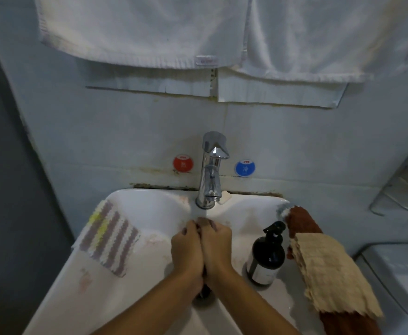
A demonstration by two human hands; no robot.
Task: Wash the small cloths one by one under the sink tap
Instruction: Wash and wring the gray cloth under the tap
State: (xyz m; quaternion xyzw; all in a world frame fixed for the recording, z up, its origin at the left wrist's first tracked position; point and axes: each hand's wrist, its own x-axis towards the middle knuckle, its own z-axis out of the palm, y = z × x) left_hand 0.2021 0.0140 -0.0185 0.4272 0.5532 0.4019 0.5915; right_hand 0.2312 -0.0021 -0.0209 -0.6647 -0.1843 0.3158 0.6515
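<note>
Head view: my left hand (188, 247) and right hand (216, 245) are pressed together, fingers curled around a dark cloth (204, 223) under the tap (210, 170). I judge splashing could soak the beige cloth (328, 274) overhanging the sink rim (149, 197).

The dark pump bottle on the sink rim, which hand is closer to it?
Right. The right hand is just beside the pump bottle, on its basin side; the left hand is pressed against the right one's far side, farther away.
</note>
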